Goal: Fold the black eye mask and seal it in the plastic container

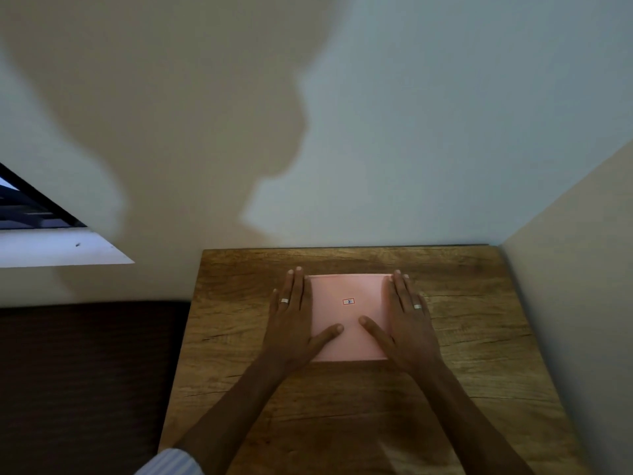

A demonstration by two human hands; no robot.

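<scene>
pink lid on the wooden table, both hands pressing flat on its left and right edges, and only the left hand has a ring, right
Not quite: both hands wear a ring. The head view shows the left hand and the right hand lying flat along the left and right edges of the pink lid on the wooden table, each with a silver band on one finger.

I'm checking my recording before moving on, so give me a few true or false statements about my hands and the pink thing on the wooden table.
1. Both hands lie flat on the pink square lid. True.
2. The left hand holds a black eye mask. False: no mask is visible.
3. Each hand wears a ring. True.
4. The pink lid sits on the dark bedding. False: it sits on the wooden table.
5. The right hand is lifted clear. False: it rests on the lid.
</scene>
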